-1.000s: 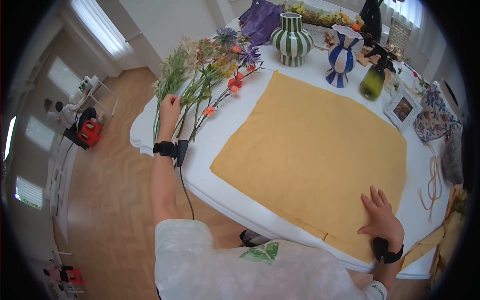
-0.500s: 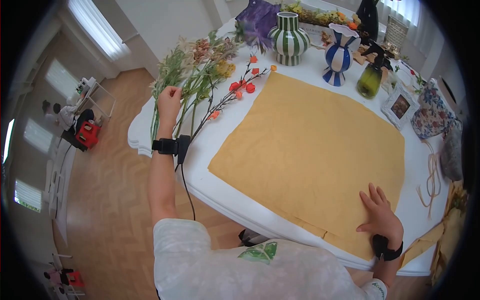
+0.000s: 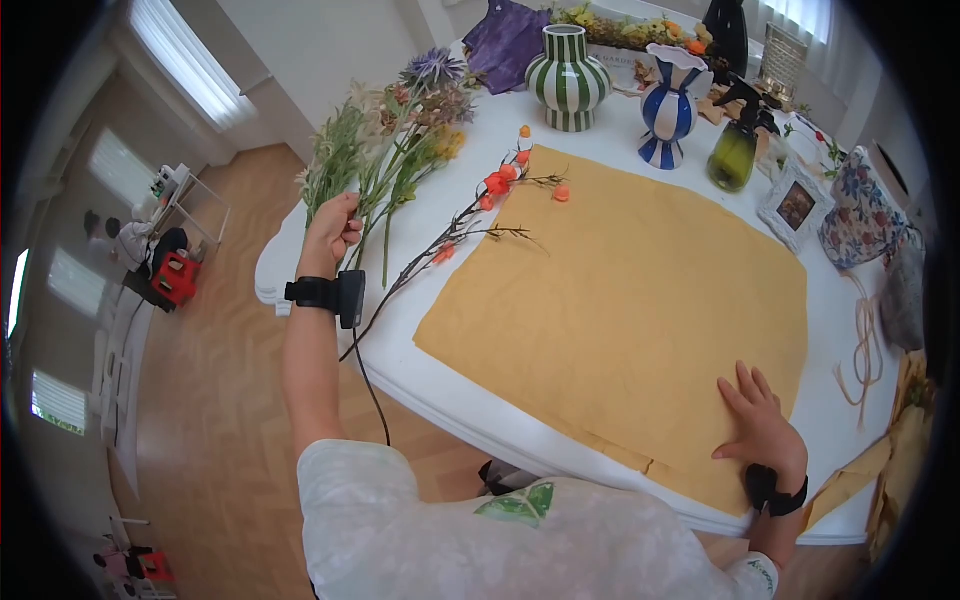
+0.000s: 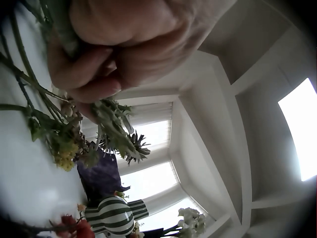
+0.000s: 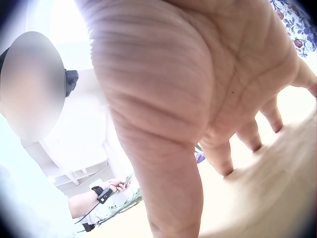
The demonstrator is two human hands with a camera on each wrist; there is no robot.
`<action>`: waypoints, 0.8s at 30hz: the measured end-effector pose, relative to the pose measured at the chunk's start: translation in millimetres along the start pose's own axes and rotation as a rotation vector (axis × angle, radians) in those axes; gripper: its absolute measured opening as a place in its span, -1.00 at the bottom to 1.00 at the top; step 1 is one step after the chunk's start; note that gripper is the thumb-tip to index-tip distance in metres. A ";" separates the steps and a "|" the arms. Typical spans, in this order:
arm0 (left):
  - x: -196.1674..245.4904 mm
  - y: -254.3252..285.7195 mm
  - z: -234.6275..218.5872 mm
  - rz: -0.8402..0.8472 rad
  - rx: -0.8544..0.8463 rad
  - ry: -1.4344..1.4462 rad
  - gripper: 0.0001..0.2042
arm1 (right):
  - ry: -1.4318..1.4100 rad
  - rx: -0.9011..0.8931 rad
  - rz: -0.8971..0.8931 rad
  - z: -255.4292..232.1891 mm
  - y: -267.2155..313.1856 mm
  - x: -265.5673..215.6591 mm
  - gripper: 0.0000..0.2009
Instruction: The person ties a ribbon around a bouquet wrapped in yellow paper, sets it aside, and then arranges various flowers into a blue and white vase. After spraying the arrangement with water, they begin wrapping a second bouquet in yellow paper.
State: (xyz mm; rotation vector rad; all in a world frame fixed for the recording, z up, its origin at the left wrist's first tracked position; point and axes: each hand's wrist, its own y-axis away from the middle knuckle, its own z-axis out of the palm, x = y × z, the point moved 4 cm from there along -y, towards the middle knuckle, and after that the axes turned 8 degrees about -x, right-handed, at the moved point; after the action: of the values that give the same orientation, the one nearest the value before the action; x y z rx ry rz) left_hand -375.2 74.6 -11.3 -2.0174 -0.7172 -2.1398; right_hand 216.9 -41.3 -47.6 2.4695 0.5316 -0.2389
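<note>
My left hand (image 3: 332,236) is at the table's left side, its curled fingers gripping stems of the green and pale flowers (image 3: 340,150); the left wrist view shows the fingers (image 4: 84,74) closed round a stem. A purple spiky flower (image 3: 433,68) tops the bunch. Just right of it lies a branch with red-orange blossoms (image 3: 497,183), its tips over the corner of the tan paper sheet (image 3: 620,300). My right hand (image 3: 762,425) rests with spread fingers on the sheet's lower right; in the right wrist view the fingertips (image 5: 227,171) touch the paper.
Behind the paper stand a green-striped vase (image 3: 569,82), a blue-striped vase (image 3: 668,110) and a green glass bottle (image 3: 733,158). At the right are a white picture frame (image 3: 795,205), a floral bag (image 3: 862,215) and twine (image 3: 862,345). Purple material (image 3: 505,45) lies at the back.
The purple flower and the bunch have shifted, and the blossom branch now reaches over the paper's corner. My left hand has turned and moved slightly lower. The right hand stays on the paper.
</note>
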 end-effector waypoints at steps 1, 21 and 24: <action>-4.5 0.2 2.1 -0.021 -0.028 -0.066 -0.93 | 0.002 0.007 -0.014 0.5 -0.2 0.7 -0.03; 26.3 53.4 49.0 0.179 -0.372 0.265 -0.91 | 0.001 0.006 -0.013 -3.9 1.6 -1.8 -0.07; 26.1 74.3 67.2 0.254 -0.451 0.164 -0.77 | -0.004 0.010 -0.007 -3.3 3.1 -2.8 -0.08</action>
State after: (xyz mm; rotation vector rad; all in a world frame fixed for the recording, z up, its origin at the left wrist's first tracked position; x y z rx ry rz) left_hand -287.4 42.8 33.2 -1.9489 0.0546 -2.4260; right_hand 215.8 -42.6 -42.6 2.4764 0.5382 -0.2502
